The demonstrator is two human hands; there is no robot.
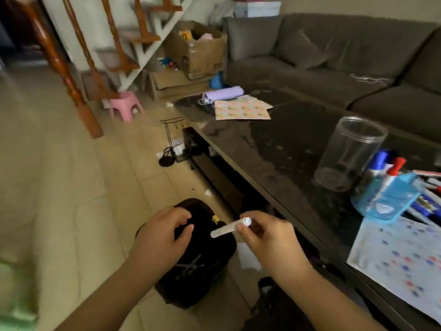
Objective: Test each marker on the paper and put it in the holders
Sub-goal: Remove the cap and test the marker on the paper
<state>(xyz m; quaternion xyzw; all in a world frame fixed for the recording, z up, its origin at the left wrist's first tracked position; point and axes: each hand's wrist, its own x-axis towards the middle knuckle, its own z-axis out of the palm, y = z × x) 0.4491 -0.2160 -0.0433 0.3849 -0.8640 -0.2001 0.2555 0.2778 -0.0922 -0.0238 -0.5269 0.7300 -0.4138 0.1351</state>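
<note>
Pinched in the right hand's (269, 237) grip, between thumb and fingertips, was a white marker (230, 227), held level over the floor beside the counter (274, 149), its round end toward the camera. Its far end was blurred, so whether it carried a cap could not be told. The left hand (162, 231) hovered just beside it with fingers loosely curled, holding nothing, above a black bag (200, 263) on the tiled floor (71, 187).

On the dark glass counter stood a clear cylindrical jar (348, 151), upright. Right of it, a blue holder (386, 199) held several markers with blue and red caps (386, 163). More markers (427, 204) lay beyond the holder, cut off by the right edge and too blurred to count. A sheet of paper (396, 254) with small coloured marks lay at the near corner of the counter, also cut off at the right.

At the counter's far end lay patterned sheets (241, 109) and a lilac roll (224, 93). A grey sofa (334, 51) stood behind
</note>
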